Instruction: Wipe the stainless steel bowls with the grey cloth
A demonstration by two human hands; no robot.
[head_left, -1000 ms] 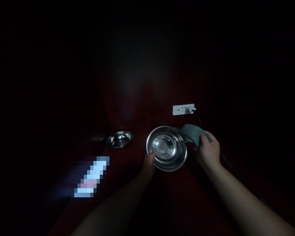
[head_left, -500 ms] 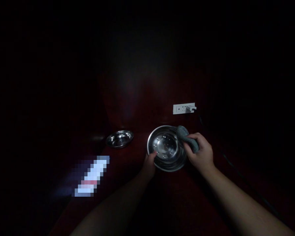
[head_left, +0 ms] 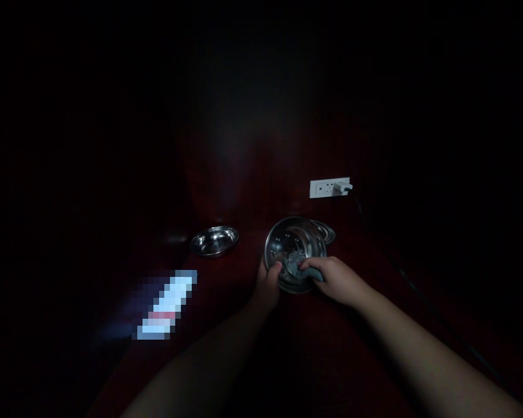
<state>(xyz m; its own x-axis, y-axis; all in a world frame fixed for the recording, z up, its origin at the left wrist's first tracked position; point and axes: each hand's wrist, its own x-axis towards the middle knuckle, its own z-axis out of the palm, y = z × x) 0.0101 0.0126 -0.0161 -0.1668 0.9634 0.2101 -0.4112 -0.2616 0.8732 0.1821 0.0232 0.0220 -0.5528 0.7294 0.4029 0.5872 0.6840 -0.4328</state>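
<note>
A shiny metal bowl (head_left: 311, 241) is tilted toward me above the dark red tabletop. My left hand (head_left: 268, 284) is closed on its left rim, with the thumb over the edge and the fingers hidden behind the wall. Inside the bowl, a folded grey-green sponge (head_left: 314, 273) presses against the lower inner surface. Closed around that sponge, my right hand (head_left: 340, 280) reaches over the bowl's right edge.
A shallow metal dish (head_left: 214, 242) rests to the left. Behind the bowl, another round metal piece (head_left: 328, 232) partly shows. A wall socket (head_left: 321, 188) holds a white plug (head_left: 342, 187) with a dark cable. A bright pixelated patch (head_left: 168, 307) lies at left. Surroundings are very dark.
My right hand has moved the sponge from the bowl's upper right rim down and left into it. The bowl has tilted further, uncovering the round metal piece behind.
</note>
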